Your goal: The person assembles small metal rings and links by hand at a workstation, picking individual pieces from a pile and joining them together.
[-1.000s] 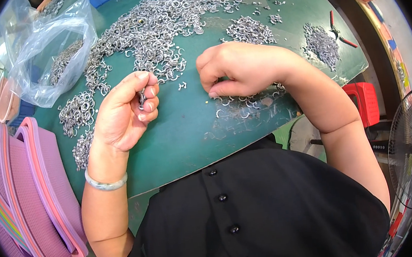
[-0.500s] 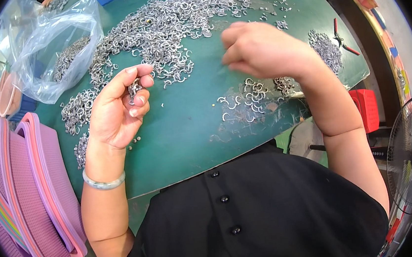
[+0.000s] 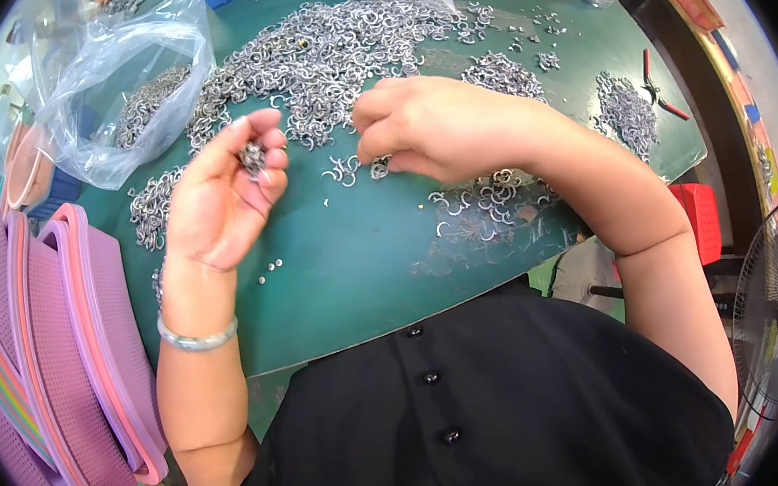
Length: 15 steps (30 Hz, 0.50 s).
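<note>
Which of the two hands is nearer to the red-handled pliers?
Right. The right hand is left of the pliers; the left hand, holding metal pieces, is much farther left.

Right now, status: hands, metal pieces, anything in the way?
Left hand holding small metal pieces. Right hand at small metal part, grip unclear. Loose curved pieces between hands; big heap beyond.
</note>
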Tool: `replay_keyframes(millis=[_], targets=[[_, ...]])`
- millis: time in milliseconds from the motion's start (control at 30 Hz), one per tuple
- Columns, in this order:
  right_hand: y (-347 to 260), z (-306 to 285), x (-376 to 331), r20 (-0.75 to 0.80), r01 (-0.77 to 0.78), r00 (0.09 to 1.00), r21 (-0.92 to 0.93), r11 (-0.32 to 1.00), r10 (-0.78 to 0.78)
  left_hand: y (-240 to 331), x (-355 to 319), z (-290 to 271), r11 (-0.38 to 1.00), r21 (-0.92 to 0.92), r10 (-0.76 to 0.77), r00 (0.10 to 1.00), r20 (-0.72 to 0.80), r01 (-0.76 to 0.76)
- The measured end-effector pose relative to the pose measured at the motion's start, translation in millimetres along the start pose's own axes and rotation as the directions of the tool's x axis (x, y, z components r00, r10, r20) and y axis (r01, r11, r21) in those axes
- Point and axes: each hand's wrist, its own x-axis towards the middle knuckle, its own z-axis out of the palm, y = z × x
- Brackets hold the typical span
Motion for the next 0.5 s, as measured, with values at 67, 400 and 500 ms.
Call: replay_keyframes(millis=[67,400,500], targets=[[-0.5,0.0,2.3,-0.004,-0.063,0.998,-0.011,0.998,0.063,16.8,0.9,-3.8,0.996,-0.04,0.078,0.996,-0.032,-0.079],[7.2,8.9,2.8,-0.084,-0.165,0.983,-0.035,0.986,0.162,139.3,40.2,-49.2,0.778,0.336,0.626,0.613,-0.483,-0.53],[0.2,-2.5,4.2,0.018,-0.21,0.977,-0.019,0.978,0.21,162.7,54.8,-80.6,0.745,0.543,0.659,0.559,-0.504,-0.388]])
